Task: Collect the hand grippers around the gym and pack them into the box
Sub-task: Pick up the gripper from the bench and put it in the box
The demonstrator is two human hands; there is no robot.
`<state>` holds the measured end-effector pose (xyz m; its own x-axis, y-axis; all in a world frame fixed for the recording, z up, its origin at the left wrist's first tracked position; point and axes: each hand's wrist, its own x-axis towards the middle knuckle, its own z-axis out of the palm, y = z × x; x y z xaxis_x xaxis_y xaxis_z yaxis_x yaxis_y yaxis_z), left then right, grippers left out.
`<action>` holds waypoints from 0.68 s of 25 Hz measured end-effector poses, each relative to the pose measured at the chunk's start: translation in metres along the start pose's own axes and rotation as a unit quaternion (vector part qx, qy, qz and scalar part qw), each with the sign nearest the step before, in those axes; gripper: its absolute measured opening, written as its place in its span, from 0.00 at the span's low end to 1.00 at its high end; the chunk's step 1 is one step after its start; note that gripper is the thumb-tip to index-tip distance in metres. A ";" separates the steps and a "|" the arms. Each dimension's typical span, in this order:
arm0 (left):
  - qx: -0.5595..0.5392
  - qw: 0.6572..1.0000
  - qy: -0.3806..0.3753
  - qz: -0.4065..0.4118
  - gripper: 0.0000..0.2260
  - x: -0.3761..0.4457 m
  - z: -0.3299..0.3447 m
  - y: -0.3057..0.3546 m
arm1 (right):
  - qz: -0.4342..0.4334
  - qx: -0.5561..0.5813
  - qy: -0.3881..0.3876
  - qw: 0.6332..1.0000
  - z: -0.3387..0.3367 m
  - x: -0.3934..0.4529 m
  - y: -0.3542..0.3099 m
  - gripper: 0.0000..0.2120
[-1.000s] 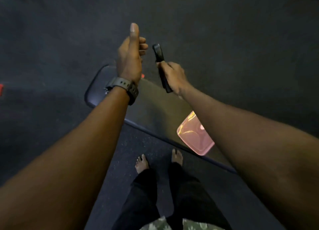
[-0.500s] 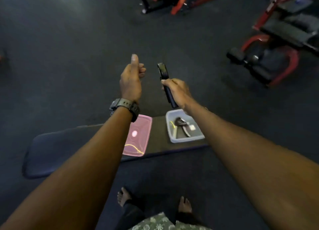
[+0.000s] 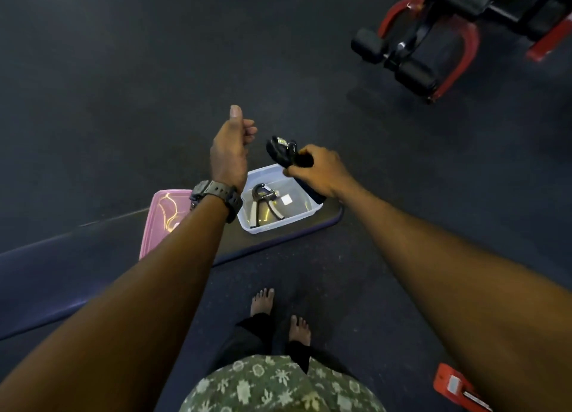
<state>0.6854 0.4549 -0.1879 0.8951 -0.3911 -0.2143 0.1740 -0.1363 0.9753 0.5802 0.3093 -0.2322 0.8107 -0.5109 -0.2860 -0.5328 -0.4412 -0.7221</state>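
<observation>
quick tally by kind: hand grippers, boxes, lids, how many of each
hand grippers: 2, one gripped by the right hand (black hand gripper), one lying in the box (grey hand gripper)
boxes: 1, the clear box on the bench pad
lids: 1, the pink lid beside the box
total: 4

1. The open-topped box (image 3: 309, 211) on the bench (image 3: 77, 272) holds one hand gripper (image 3: 263, 205) at left; its right half lies free.
2. A pink lid (image 3: 161, 222) lies just beside the box's left.
3. Bare floor (image 3: 154, 86) stretches beyond.
</observation>
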 end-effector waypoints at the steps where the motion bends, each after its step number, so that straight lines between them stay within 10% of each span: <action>1: 0.009 1.000 0.001 -0.005 0.25 0.007 0.001 -0.010 | -0.010 -0.047 -0.012 0.999 0.008 0.013 0.008 0.25; 13: 0.058 0.998 0.000 -0.030 0.26 0.118 -0.009 -0.166 | -0.073 -0.338 -0.164 0.924 0.191 0.156 0.146 0.30; 17: 0.055 0.998 -0.037 -0.021 0.24 0.121 0.027 -0.127 | -0.015 -0.214 -0.101 0.972 0.139 0.139 0.132 0.34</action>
<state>0.7606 0.4008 -0.3391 0.8544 -0.4483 -0.2629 0.1613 -0.2521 0.9542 0.6562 0.2820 -0.4550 0.8353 -0.3578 -0.4174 -0.5258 -0.7415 -0.4168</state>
